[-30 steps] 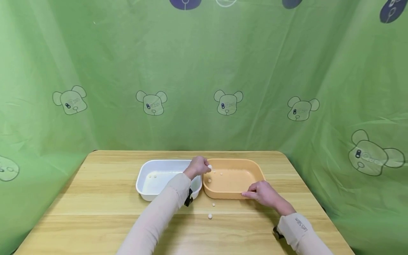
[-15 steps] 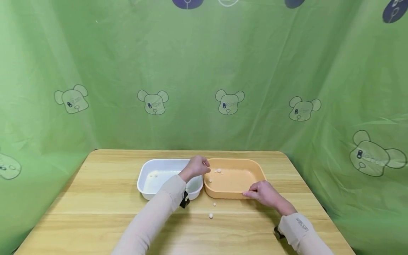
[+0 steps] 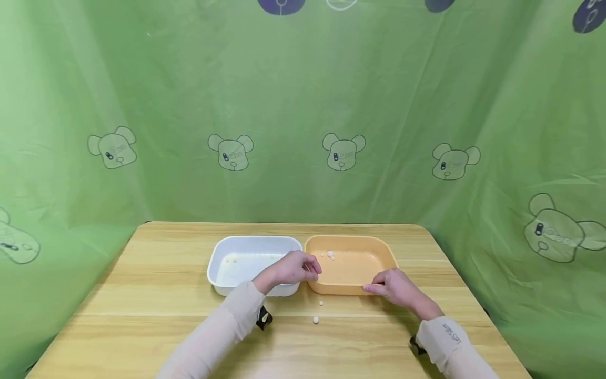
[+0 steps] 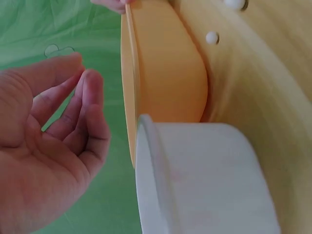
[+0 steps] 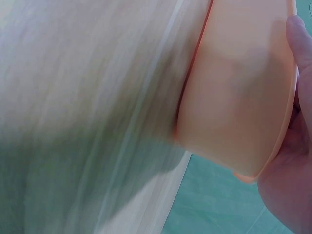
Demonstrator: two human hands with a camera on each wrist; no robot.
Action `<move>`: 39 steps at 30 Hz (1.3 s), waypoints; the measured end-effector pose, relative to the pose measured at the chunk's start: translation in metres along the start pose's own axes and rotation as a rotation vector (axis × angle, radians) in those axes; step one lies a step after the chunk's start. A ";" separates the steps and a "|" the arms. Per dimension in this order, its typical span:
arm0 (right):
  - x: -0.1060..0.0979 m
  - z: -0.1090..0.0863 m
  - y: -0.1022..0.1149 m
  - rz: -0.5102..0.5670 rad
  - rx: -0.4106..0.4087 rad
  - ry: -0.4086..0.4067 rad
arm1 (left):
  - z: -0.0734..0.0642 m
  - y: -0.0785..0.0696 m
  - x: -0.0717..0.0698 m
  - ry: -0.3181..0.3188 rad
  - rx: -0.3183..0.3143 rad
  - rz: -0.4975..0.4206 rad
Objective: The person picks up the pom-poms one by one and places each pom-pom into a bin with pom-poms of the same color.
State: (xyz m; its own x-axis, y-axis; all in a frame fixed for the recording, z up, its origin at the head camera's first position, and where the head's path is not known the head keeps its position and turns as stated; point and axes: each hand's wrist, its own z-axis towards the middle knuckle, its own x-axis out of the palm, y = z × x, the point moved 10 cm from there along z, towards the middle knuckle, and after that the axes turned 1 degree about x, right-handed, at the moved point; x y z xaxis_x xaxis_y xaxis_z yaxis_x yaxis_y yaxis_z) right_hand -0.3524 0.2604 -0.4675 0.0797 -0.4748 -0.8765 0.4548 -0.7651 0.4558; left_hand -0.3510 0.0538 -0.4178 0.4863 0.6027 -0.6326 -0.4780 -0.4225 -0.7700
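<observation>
My left hand [image 3: 295, 267] hovers where the two bins meet, over the orange bin's near left corner. Its fingers are loosely bent in the left wrist view, thumb tip close to the index finger, and nothing shows between them. My right hand [image 3: 399, 289] grips the near right rim of the orange plastic bin [image 3: 342, 289], thumb on the outer wall. Several small white balls [image 3: 330, 253] lie in that bin near its back left. Close beside it stands the white bin [image 3: 221, 287], holding a few tiny pale balls [image 3: 234, 260]; my left forearm and hand cover part of it.
Two loose white balls sit on the wooden table [image 3: 142, 326] in front of the bins: a larger ball [image 3: 315, 319] and a smaller ball [image 3: 321, 303]. A green curtain [image 3: 279, 195] with bear-head prints hangs behind and at both sides.
My left hand let a white ball drop into the orange bin, then moved down toward its near left corner, covering the spot where another ball lay. My right hand keeps its grip.
</observation>
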 end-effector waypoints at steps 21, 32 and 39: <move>-0.002 0.001 -0.001 0.007 0.028 0.005 | -0.029 0.012 0.065 0.191 0.017 0.073; 0.000 0.002 -0.004 0.007 0.039 0.010 | -0.032 0.029 0.078 0.196 -0.006 0.088; 0.000 0.002 0.000 0.005 0.016 0.008 | -0.031 0.037 0.085 0.217 0.020 0.117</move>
State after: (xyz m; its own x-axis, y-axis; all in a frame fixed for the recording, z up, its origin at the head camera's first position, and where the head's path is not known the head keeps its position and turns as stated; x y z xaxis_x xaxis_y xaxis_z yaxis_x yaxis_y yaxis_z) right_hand -0.3539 0.2598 -0.4673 0.0895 -0.4752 -0.8753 0.4397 -0.7697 0.4629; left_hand -0.3044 0.0683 -0.5029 0.5718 0.3900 -0.7217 -0.5538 -0.4656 -0.6903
